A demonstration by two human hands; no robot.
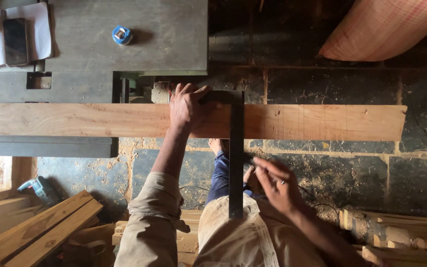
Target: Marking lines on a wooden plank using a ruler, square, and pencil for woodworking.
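1. Dark try square (235, 148) lies across long wooden plank (189, 121), blade hanging off near edge.
2. Left hand (188, 106) presses square's stock flat on plank, fingers spread.
3. Right hand (275, 183) by blade, fingers pinched narrow; contents unclear.
4. Plank spans grey desk (75, 89), overhangs stone floor (322, 84).

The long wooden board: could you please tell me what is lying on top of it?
On the long wooden board lies a dark metal square, pressed down by the left hand. Pencil lines cross the board further right. The wood beneath the hand and blade is hidden.
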